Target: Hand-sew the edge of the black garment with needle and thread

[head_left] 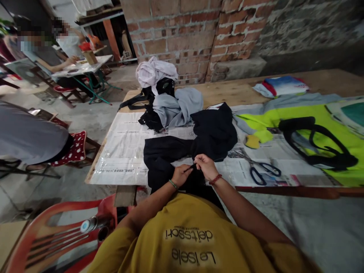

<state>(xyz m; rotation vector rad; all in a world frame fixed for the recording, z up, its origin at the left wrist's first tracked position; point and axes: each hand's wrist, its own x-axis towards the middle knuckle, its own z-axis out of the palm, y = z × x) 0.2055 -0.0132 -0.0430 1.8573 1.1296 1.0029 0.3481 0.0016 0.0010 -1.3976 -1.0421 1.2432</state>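
Note:
A dark navy garment (216, 131) lies bunched at the table's near edge, part of it hanging toward my lap. My left hand (182, 175) is closed, its thumb and fingers pinching a fold of this dark cloth. Right beside it, my right hand (206, 167) pinches the same narrow strip between fingertips. Whether anything small sits in the fingers is too fine to make out. Scissors (252, 162) with dark blue handles lie to the right of my right hand, their blades pointing away from me. Behind them sits a small yellow piece (252, 141), perhaps a sponge.
Newspaper (122, 146) under clear plastic covers the wooden table. Grey cloth (182, 104) and white cloth (155, 72) are piled behind the garment. On the right are a neon-yellow garment (287, 113) and a black strap frame (298, 125). A red chair (61, 212) stands left; people sit beyond.

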